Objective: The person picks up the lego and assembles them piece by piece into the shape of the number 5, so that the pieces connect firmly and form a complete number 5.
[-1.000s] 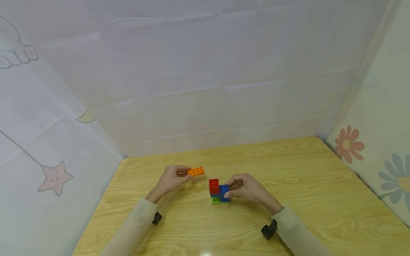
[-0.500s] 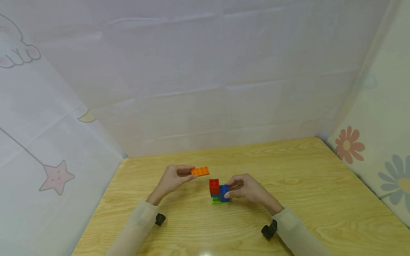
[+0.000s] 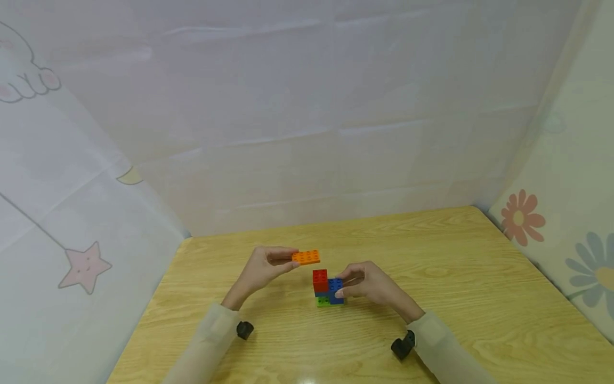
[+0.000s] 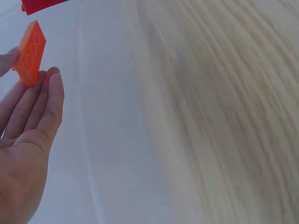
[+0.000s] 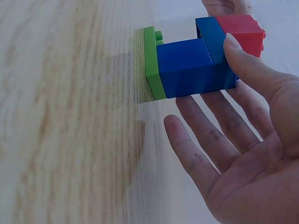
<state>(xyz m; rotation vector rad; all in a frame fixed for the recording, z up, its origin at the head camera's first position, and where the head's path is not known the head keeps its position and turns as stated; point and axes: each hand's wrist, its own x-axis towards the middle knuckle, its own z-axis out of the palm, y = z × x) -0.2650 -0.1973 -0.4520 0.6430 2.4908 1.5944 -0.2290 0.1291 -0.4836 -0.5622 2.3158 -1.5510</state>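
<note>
My left hand (image 3: pixel 259 268) pinches a flat orange building brick (image 3: pixel 307 257) by its left end, studs up, above the table. In the left wrist view the hollow underside of the orange brick (image 4: pixel 33 52) shows. My right hand (image 3: pixel 371 285) grips a small stack by its blue bricks (image 3: pixel 336 290), thumb on the near side. In the right wrist view the stack has a flat green plate (image 5: pixel 154 65) at the bottom, then a blue block (image 5: pixel 184 67), a thinner blue piece (image 5: pixel 217 51) and a red brick (image 5: pixel 240 32) on top, offset to one side.
A wood-grain table (image 3: pixel 422 240) carries the stack. Behind it hangs a pale cloth wall (image 3: pixel 307 133). Patterned cloth with a star (image 3: pixel 85 266) is on the left and with flowers (image 3: pixel 523 217) on the right. Each wrist wears a black camera (image 3: pixel 244 329).
My left hand has moved to the right with the orange brick, bringing it up behind and above the red brick. The right hand and the stack have stayed in place.
</note>
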